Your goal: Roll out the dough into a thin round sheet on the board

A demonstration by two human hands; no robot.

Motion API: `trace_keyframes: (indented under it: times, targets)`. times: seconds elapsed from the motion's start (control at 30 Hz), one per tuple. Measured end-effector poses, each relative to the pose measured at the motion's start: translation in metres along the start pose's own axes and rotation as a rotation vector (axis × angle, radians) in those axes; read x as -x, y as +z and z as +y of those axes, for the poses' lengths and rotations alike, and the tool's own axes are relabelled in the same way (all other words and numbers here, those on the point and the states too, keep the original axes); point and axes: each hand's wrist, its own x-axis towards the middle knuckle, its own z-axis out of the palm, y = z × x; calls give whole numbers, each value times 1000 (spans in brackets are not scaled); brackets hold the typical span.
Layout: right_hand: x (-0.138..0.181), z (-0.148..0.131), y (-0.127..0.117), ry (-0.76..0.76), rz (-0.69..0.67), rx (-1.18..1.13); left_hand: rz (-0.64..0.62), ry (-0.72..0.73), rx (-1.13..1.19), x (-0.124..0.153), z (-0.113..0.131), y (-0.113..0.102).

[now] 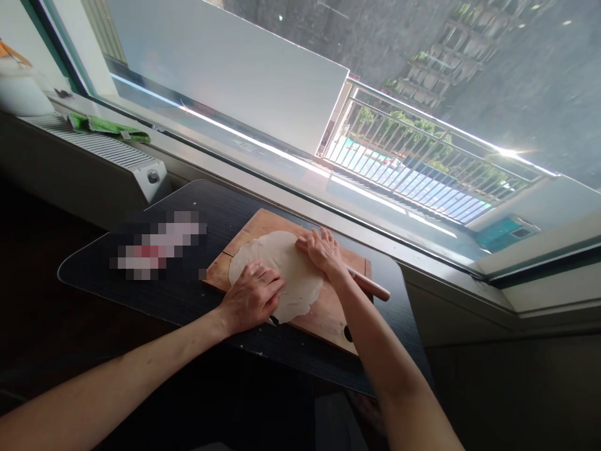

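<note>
A thin, pale sheet of dough (pixel 295 275), roughly round, is spread over a wooden cutting board (pixel 328 316). At its near left edge, my left hand (pixel 253 291) is closed with curled fingers on the dough. My right hand (pixel 322 249) grips the far right edge, its fingers bent over the rim; the fingertips are partly hidden. Along the right side of the board lies a wooden rolling pin (pixel 370 285), partly covered by my right forearm, its handle sticking out past the board.
The board rests on a dark table (pixel 164 307) with rounded corners. A blurred-out item (pixel 157 247) lies left of the board. Behind the table runs a window sill (pixel 282 203). At left stands a radiator (pixel 122 156) bearing a green cloth (pixel 107 128) and a white pot (pixel 23 91).
</note>
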Motion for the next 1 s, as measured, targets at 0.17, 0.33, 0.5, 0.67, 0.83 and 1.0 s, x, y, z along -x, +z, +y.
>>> trace_keyframes:
  times: [0.17,0.33,0.5,0.67,0.83,1.0]
  targets:
    - [53,-11,17,-151,-57,28,3,-8,16,-1,2,-1]
    - [-4,-16,1,94,-67,20,19,3,17,-1,2,-2]
    - [-16,-19,-7,67,-148,53,12,-4,27,-1,3,-4]
    - [34,-21,8,-106,-161,79,-3,-13,18,-1,3,-4]
    - [-5,-10,4,-66,-96,171,-9,-10,4,-1,3,-5]
    - [-21,-7,13,-122,245,167,-4,-6,7,-1,3,-5]
